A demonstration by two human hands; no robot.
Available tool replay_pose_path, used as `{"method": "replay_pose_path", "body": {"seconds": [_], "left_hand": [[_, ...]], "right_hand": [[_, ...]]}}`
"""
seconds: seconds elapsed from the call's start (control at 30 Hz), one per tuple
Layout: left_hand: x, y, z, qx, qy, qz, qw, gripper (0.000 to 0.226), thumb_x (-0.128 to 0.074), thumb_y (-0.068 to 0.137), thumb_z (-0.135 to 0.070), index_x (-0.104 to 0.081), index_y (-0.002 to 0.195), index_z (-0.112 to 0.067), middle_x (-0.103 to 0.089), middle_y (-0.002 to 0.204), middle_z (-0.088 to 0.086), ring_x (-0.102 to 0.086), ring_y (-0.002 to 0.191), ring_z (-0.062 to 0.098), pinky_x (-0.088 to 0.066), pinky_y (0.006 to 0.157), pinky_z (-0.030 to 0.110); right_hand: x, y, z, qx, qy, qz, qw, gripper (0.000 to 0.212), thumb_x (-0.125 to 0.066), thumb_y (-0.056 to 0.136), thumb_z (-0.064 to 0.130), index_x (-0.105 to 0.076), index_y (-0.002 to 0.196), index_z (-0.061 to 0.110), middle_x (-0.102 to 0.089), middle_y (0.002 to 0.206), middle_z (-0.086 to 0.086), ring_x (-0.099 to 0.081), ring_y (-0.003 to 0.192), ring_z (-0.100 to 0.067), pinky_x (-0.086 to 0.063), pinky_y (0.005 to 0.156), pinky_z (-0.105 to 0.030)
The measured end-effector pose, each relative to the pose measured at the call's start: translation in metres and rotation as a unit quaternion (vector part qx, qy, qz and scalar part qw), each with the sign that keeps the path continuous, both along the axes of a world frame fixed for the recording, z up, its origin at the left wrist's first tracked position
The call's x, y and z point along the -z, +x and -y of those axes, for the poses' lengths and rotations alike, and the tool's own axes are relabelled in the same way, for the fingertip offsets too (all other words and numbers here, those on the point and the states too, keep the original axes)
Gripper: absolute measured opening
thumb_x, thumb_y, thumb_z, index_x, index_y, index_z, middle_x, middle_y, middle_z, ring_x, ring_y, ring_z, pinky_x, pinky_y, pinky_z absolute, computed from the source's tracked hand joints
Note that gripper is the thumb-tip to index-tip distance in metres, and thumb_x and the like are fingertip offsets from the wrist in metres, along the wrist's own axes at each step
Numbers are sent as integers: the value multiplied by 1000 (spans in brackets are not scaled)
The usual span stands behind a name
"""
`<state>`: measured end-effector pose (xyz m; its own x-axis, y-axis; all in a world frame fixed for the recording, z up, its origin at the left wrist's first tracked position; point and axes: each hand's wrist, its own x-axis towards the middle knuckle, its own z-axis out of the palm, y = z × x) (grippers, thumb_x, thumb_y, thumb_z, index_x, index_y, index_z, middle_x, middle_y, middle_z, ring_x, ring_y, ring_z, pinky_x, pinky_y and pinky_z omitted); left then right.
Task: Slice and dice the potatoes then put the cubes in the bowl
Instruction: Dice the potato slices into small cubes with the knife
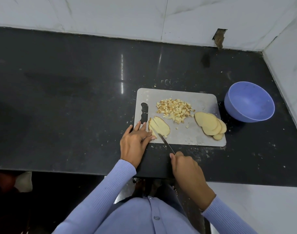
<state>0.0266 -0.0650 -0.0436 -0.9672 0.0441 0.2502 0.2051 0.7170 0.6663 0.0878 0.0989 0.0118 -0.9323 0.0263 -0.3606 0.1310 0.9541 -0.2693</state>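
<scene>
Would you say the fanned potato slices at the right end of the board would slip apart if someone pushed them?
Probably: the potato slices only overlap loosely, so they would likely slide apart. Their cut faces look moist, so perhaps slippery. Lying flat on the cutting board, they should not roll.

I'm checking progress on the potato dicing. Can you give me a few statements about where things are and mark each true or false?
1. The blue bowl already holds potato cubes. False: it looks empty; the diced cubes lie in a pile on the cutting board.
2. The right hand holds the knife, its blade on the potato slices at the board's left end. True.
3. The left hand rests beside those slices, fingers spread. True.
4. The stack of uncut slices lies off the board on the counter. False: it lies on the board's right end, near the bowl.
</scene>
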Motion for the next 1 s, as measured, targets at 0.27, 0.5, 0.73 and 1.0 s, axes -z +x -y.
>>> {"method": "replay_pose_path", "body": {"seconds": [0.27,0.5,0.73,1.0], "left_hand": [[-1,2,-3,-16,80,32,996,22,-77,77,-18,-74,98,-17,-63,120,7,-49,123,11,-29,110,35],[-8,1,-5,-47,130,54,989,16,-80,71,-14,-77,87,-14,-70,106,5,-58,113,7,-23,115,32],[-7,0,-7,-48,114,46,991,15,-80,72,-16,-77,87,-15,-65,116,10,-52,116,3,-22,115,32],[-8,-3,-6,-45,98,45,993,12,-79,74,-15,-77,85,-19,-64,117,12,-51,117,4,-20,115,35]], "right_hand": [[-8,-24,9,-8,-58,-30,998,36,-26,103,40,-45,85,16,-53,74,-2,-50,67,-22,-35,61,-31],[-4,-35,17,-14,-71,-16,997,37,-25,103,41,-44,83,15,-51,76,-3,-51,72,-25,-36,64,-32],[-3,-37,19,-14,-75,-8,997,37,-24,103,41,-43,84,15,-50,78,-3,-49,72,-23,-37,65,-33],[-1,-38,22,-28,-48,1,998,39,-23,104,40,-49,97,11,-61,92,-10,-59,85,-30,-39,66,-33]]}}
